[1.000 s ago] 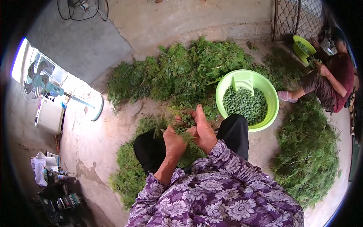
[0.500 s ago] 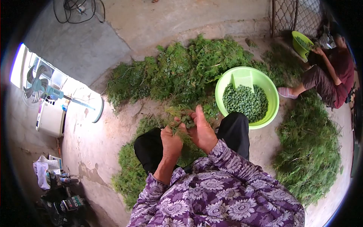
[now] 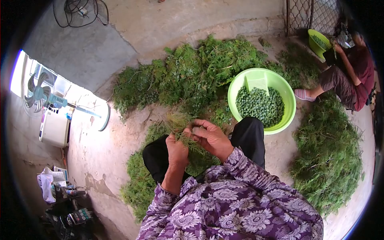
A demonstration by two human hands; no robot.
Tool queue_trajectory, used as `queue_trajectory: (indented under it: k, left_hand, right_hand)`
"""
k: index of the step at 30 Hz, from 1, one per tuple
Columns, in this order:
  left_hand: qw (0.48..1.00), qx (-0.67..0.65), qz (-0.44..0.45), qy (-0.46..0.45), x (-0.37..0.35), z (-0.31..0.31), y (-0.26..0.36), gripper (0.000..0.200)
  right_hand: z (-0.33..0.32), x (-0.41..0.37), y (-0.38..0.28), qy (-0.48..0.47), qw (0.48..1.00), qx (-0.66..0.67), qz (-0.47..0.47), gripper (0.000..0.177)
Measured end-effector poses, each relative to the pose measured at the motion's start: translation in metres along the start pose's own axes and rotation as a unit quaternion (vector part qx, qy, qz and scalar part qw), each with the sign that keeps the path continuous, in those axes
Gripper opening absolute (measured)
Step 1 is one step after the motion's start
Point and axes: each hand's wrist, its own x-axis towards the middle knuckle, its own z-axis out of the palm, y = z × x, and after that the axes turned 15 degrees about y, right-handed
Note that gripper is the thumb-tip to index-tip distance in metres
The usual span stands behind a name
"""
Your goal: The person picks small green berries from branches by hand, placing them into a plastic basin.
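Between my knees, my left hand (image 3: 177,151) is closed around a feathery evergreen sprig (image 3: 192,145), with fronds poking out above and beside the fingers. My right hand (image 3: 215,139) meets it, thumb and fingertips pinched together against the sprig; what sits inside that pinch is hidden. A light green plastic basin (image 3: 291,108) stands beyond my right knee, touching or close to it. Small round green cones (image 3: 260,107) fill its bottom, and a ribbed washboard panel (image 3: 257,82) is moulded into its far wall. More cut greenery (image 3: 136,188) lies under my hands and left leg.
A long heap of branches (image 3: 180,76) spreads ahead, and another pile (image 3: 328,164) lies at right. A co-worker (image 3: 356,76) sits at far right beside a second green basin (image 3: 318,44). On the left stand a fan (image 3: 44,94) and a white box (image 3: 55,128); cable (image 3: 80,12) lies upper left.
My right hand has turned inward, its raised thumb and fingers now curled into a pinch at the sprig. The sprig has shifted in my left hand. The co-worker's hand has moved slightly.
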Motion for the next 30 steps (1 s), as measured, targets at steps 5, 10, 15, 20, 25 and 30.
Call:
queue_trajectory:
  k: [5, 10, 15, 20, 25, 30]
  left_hand:
    - [1.0, 0.008, -0.006, 0.023, -0.002, -0.003, 0.001, 0.016]
    - [0.999, 0.023, -0.02, -0.017, 0.006, -0.019, 0.007, 0.016]
    - [0.999, 0.017, -0.01, -0.036, -0.002, -0.015, 0.008, 0.01]
    - [0.997, 0.023, -0.007, -0.073, -0.012, -0.001, 0.007, 0.014]
    - [0.99, 0.097, 0.072, -0.074, -0.02, 0.008, 0.0, 0.017]
    - [0.976, 0.177, 0.108, -0.067, -0.012, 0.003, -0.016, 0.016]
  right_hand:
    - [-0.009, 0.006, -0.005, 0.01, 0.998, -0.029, 0.063, 0.019]
    - [-0.023, 0.014, -0.018, 0.028, 0.986, 0.094, 0.135, 0.012]
    - [-0.005, 0.004, -0.024, 0.063, 0.988, 0.068, 0.121, 0.02]
    - [-0.007, 0.007, -0.015, 0.045, 0.986, 0.028, 0.159, 0.038]
    - [-0.005, 0.008, -0.012, 0.018, 0.984, 0.044, 0.174, 0.048]
    - [0.001, 0.006, -0.008, 0.036, 0.99, -0.025, 0.134, 0.052]
